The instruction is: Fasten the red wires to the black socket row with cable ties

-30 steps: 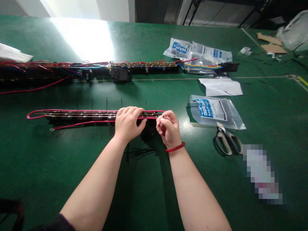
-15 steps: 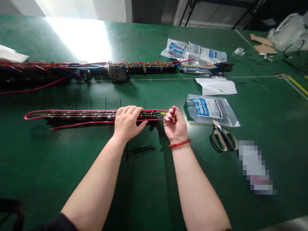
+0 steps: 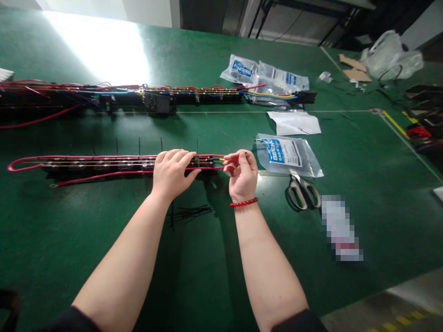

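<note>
Black ties (image 3: 139,145) on wired strip (image 3: 102,164), tails untrimmed; loose ties (image 3: 190,212) unused. Left hand (image 3: 173,173) clasps strip; right hand (image 3: 242,177) curled, grip contents unclear.

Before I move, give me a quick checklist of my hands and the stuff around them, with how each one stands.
1. Left hand on the black strip: ok.
2. Right hand by the strip's right end: ok.
3. Right hand's grip on the red cable: cannot tell, its fingers hide the contact.
4. Upright black ties lying flat: not ok, they stick up behind the strip.
5. Loose black ties nearby: ok, piled in front.
6. Scissors clear of both hands: ok.
</note>
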Available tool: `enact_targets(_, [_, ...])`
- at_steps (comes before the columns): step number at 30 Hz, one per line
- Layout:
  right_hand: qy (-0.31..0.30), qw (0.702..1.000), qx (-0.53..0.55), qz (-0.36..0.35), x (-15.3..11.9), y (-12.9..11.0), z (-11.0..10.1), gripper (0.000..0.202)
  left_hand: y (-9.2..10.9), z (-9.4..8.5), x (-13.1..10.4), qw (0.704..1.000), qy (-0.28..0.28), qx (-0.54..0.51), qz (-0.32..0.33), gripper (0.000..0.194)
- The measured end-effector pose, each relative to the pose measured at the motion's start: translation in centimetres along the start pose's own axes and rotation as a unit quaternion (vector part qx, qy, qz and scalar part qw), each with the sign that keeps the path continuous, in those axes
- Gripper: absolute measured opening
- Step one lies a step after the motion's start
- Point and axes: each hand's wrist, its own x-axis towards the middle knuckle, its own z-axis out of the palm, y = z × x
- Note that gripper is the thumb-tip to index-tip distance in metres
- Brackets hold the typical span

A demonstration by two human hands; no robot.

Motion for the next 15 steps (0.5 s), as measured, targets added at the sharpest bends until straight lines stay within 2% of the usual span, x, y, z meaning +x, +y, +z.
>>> enact_targets(3, [0.016, 0.988, -0.131, -0.083, -0.2, 0.2, -0.2, 0.020, -0.1, 0.1, -0.1, 1.000, 0.007, -0.002, 0.002, 0.041])
enact_targets(5, [-0.019, 0.971, -0.211, -0.110, -0.4, 0.5, -0.2, 0.015, -0.2, 0.2, -0.1, 1.000, 0.011, -0.003, 0.004, 0.041])
enact_targets(8, [-0.092, 0.948, -0.282, -0.112, -0.4, 1.1, -0.2, 0.033, -0.2, 0.3, -0.1, 1.000, 0.013, -0.001, 0.004, 0.041])
enact_targets(10, [-0.118, 0.941, -0.298, -0.108, -0.3, 1.5, -0.2, 0.048, -0.3, 0.3, -0.1, 1.000, 0.014, -0.001, 0.005, 0.041])
enact_targets(12, [-0.125, 0.941, -0.300, -0.098, -0.2, 1.9, -0.3, 0.060, -0.3, 0.3, -0.2, 1.000, 0.017, -0.001, 0.006, 0.040])
enact_targets(15, [-0.103, 0.943, -0.307, -0.080, -0.2, 2.3, -0.3, 0.063, -0.4, 0.4, -0.1, 1.000, 0.021, -0.001, 0.003, 0.039])
